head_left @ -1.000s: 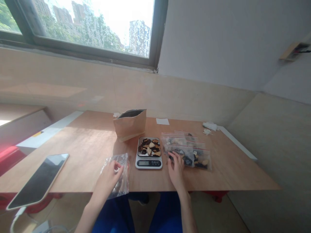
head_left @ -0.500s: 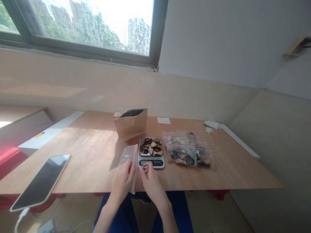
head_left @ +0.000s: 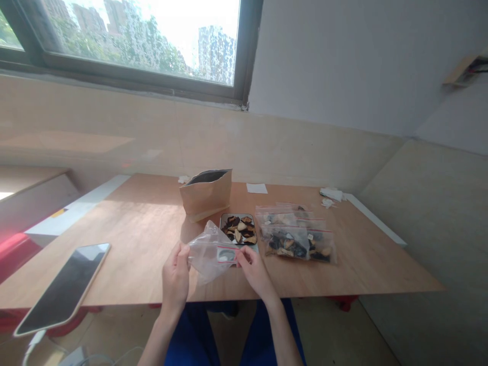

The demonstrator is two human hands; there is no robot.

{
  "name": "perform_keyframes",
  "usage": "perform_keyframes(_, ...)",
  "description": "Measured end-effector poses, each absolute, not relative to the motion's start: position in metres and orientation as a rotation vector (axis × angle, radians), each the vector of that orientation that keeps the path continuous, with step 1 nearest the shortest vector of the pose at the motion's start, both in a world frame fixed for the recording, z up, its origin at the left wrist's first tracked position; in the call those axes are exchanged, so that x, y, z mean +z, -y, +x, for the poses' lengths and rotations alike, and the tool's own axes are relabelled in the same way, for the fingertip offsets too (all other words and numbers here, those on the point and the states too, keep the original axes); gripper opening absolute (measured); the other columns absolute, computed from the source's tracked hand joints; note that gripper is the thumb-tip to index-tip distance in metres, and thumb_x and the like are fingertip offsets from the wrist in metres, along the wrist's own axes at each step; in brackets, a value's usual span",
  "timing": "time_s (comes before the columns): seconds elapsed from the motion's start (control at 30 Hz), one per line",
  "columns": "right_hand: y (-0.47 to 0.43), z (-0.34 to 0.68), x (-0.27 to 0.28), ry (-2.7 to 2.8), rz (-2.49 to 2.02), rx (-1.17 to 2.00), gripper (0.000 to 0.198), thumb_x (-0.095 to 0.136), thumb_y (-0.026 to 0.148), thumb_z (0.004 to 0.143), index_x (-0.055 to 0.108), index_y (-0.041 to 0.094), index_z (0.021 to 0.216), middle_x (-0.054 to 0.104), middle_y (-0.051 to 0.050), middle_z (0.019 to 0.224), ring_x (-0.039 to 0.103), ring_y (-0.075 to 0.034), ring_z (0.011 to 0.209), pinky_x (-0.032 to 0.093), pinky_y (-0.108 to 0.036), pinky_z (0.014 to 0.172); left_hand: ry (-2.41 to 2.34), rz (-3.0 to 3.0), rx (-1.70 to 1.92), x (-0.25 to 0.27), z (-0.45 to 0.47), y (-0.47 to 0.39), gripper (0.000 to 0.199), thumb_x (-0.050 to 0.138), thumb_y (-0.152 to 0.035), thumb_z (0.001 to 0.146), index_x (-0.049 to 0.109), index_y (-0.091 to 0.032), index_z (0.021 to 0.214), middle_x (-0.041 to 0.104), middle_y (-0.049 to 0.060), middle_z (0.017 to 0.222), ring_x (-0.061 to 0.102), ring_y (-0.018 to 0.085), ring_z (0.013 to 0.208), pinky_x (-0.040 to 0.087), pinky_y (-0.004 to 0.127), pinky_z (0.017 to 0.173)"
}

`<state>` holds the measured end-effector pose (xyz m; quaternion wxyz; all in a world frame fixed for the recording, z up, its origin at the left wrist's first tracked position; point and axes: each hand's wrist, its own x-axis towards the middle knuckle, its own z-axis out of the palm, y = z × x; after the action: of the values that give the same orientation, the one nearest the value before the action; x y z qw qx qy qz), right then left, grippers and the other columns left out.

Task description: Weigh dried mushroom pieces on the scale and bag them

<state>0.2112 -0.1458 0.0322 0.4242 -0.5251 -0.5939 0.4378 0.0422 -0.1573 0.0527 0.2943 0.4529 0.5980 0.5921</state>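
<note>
Between my hands a clear zip bag [head_left: 208,251] with a red line along its top is stretched sideways. My left hand [head_left: 176,277] pinches its left side. At the other end, my right hand [head_left: 253,269] pinches the bag close to the red line. Behind the bag stands a kitchen scale whose tray [head_left: 222,219] carries dried dark-and-pale slices [head_left: 239,230]; the bag and my right hand hide most of the scale's front. Left of the tray, a brown kraft paper pouch [head_left: 208,197] stands upright with its mouth open.
Several filled zip bags [head_left: 287,244] lie overlapped right of the scale. A phone [head_left: 64,287] with a charging cable lies at the table's left front edge. White paper [head_left: 256,188] and crumpled tissue [head_left: 332,194] lie at the back of the wooden table [head_left: 377,254].
My hands have moved apart, the left one leftward and the right one rightward. The bag has been lifted and turned, its red line now running sideways in front of the scale.
</note>
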Motion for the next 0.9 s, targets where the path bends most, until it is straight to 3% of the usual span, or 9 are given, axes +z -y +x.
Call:
perform_keyframes(0.1,0.144,0.228,0.036,1.698,-1.270,0.985,0.029,0.041,0.045,0.088,0.055,0.020,0.089,0.059,-0.002,0.090,0.055,-0.015,0.083,0.043,-0.028,0.077,-1.639,1.222,1.566,0.062,0.041,0.148,0.031,0.040,-0.040,0.079,0.032,-0.021,0.055,0.032,-0.005,0.053,0.034,0.010,0.052,0.029,0.022,0.050)
perform_keyframes(0.23,0.126,0.246,0.028,1.735,-1.392,0.497,0.029,0.042,0.037,0.088,0.049,0.019,0.111,0.052,-0.011,0.113,0.046,-0.021,0.111,0.035,-0.040,0.099,-1.726,1.212,1.420,0.067,0.046,0.131,0.029,0.040,-0.038,0.076,0.029,-0.021,0.055,0.030,-0.005,0.052,0.032,0.011,0.052,0.025,0.023,0.048)
perform_keyframes(0.43,0.086,0.254,-0.004,1.853,-1.452,0.212,0.043,0.042,0.031,0.087,0.038,0.013,0.126,0.043,-0.017,0.129,0.037,-0.025,0.123,0.034,-0.046,0.101,-1.692,1.265,1.363,0.078,0.053,0.112,0.029,0.042,-0.036,0.075,0.025,-0.021,0.056,0.026,-0.005,0.053,0.029,0.010,0.053,0.021,0.023,0.048)
perform_keyframes(0.9,0.070,0.236,-0.015,1.873,-1.735,-0.190,0.028,0.041,0.030,0.088,0.054,0.011,0.104,0.060,-0.014,0.100,0.054,-0.027,0.093,0.042,-0.039,0.078,-1.588,1.168,1.370,0.047,0.060,0.118,0.031,0.042,-0.038,0.075,0.028,-0.021,0.053,0.030,-0.005,0.051,0.032,0.011,0.052,0.025,0.022,0.050)
